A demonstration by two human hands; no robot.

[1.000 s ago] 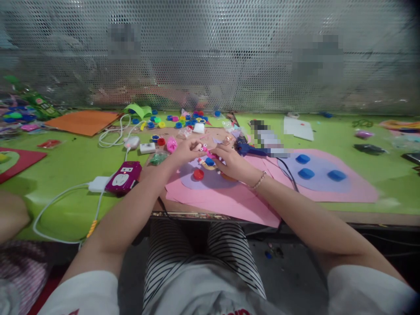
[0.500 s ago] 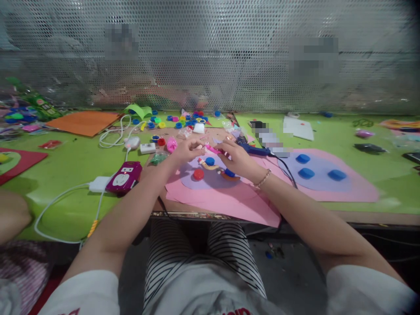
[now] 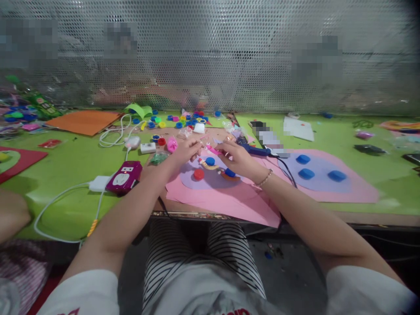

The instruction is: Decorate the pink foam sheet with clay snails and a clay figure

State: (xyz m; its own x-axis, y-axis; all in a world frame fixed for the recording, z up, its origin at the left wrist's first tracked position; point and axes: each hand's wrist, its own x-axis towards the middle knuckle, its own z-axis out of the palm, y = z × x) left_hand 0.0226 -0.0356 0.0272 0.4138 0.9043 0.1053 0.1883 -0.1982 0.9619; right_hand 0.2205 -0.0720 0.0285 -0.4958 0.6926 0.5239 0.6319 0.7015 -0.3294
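One green table (image 3: 75, 164) fronts perforated metal (image 3: 203, 43), right fingers (image 3: 227, 146) gripping a pink piece (image 3: 213, 149), left fingers' (image 3: 196, 146) hold unclear.

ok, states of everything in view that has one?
pink piece: pinched in right hand
left hand: fingers curled, grip unclear
blue tool: lying down, power unclear
purple power block: light lit, white adapter plugged in
green paper: curled up
orange paper: lying flat
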